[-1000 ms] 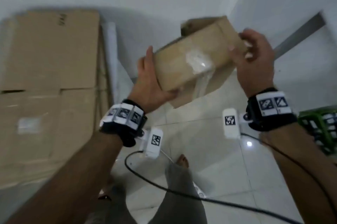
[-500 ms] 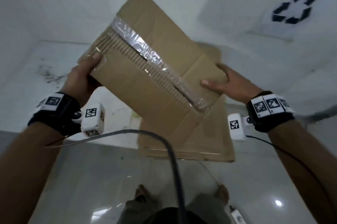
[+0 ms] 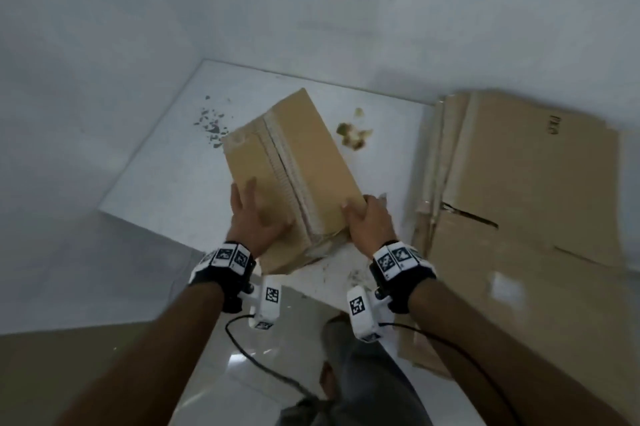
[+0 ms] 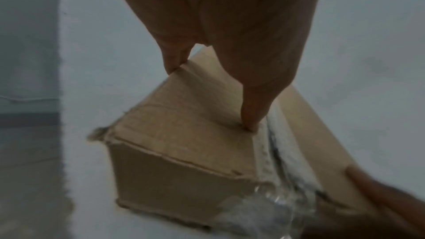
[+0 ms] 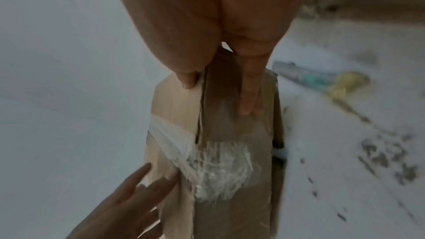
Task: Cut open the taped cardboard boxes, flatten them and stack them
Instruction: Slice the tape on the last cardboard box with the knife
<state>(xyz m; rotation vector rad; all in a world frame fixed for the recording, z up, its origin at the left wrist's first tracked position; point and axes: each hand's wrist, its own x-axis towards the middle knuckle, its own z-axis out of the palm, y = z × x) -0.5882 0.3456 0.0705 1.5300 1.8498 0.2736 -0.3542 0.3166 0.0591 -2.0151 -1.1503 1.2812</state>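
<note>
We've got the box [image 3: 291, 179] up in both hands over the white floor [image 3: 166, 183], tilted, taped seam [image 3: 287, 169] facing us, stack [image 3: 519, 200] of flat cardboard just to the right. Left hand [image 3: 254, 217] lies flat on top w/ fingers straight, thumb out of sight. Right hand [image 3: 367, 221] pinches the near right corner, thumb on top, fingers down the side.

Risks: only 1 hand really grips, so the box could twist out or drop if we push to flatten it. Crumpled tape [image 5: 216, 166] at the near end may keep the flaps from folding.

Hard to tell: whether the seam is cut through, the box underside, any cutter (none in view). Wrist views are blurry.
</note>
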